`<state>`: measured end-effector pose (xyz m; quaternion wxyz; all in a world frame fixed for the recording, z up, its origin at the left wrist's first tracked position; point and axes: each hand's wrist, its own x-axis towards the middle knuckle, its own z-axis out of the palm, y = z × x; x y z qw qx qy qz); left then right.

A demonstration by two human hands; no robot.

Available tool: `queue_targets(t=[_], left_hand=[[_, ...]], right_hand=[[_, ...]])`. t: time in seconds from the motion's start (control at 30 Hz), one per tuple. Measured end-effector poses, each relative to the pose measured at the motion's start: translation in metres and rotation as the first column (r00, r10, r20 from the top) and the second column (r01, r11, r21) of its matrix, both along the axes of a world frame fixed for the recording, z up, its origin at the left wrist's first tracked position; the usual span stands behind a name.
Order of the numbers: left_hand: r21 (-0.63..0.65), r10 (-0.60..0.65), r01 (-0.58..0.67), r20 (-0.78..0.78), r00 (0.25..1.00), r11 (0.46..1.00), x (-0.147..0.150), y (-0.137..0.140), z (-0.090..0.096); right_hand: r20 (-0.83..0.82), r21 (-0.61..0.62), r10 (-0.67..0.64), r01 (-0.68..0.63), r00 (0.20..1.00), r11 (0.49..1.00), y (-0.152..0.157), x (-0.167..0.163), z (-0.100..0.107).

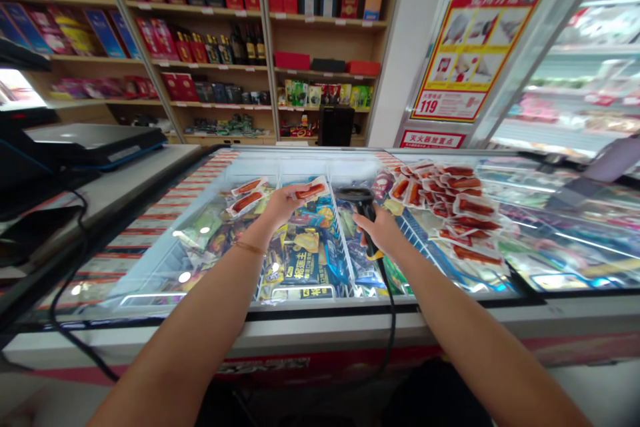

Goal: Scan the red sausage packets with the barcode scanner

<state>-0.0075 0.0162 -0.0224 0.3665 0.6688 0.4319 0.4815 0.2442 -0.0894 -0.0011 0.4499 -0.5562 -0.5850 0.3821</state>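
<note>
My left hand (pixel 283 204) is closed on one end of a vacuum-packed sausage (pixel 314 189), held above the freezer's glass top. Wrapped round the handle of a black barcode scanner (pixel 356 196) is my right hand (pixel 384 228). The scanner's head is just right of the held pack, apart from it, and its cable hangs down over the freezer's front edge. Two more sausage packs (pixel 246 201) lie on the glass left of my left hand. To the right of the scanner, a heap of similar packs (pixel 453 203) is spread on the glass.
Frozen goods in blue and yellow bags (pixel 300 263) show through the glass inside the chest freezer (pixel 320 322). A flat-topped scale (pixel 100 137) stands on the left counter, with a black cable (pixel 63 307) trailing nearby. Shelves of boxed goods (pixel 200 10) line the back wall.
</note>
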Motion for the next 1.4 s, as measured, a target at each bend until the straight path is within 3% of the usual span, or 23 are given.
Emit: queue_targets(t=[0.13,0.37,0.53,0.8,1.0,1.3,1.4], left_hand=[[0.048,-0.116,0.114,0.045,0.992,0.992,0.004,-0.004,0.002],[0.108,-0.120,0.112,0.079,0.990,0.988,0.005,0.001,0.002],[0.117,-0.091,0.084,0.055,0.994,0.990,0.003,0.004,0.002],[0.061,-0.035,0.039,-0.063,0.997,0.997,0.005,-0.003,0.007],[0.111,0.005,0.006,-0.100,0.995,0.994,0.005,-0.001,0.005],[0.104,-0.005,0.015,-0.091,0.996,0.995,0.007,-0.006,0.004],[0.074,0.005,0.002,-0.091,0.996,0.997,0.011,-0.008,0.005]], right_hand=[[-0.028,0.010,0.045,-0.045,0.999,0.999,-0.007,-0.005,0.003],[-0.040,0.031,0.154,-0.153,0.987,0.988,-0.023,-0.017,0.008],[0.067,0.020,0.230,-0.232,0.971,0.973,-0.029,-0.022,0.011],[0.156,0.024,0.236,-0.242,0.959,0.970,-0.030,-0.023,0.011],[0.196,0.035,0.241,-0.253,0.950,0.967,-0.030,-0.023,0.011],[0.128,0.048,0.225,-0.232,0.966,0.971,-0.028,-0.022,0.009],[0.073,0.057,0.167,-0.171,0.983,0.984,-0.023,-0.018,0.012]])
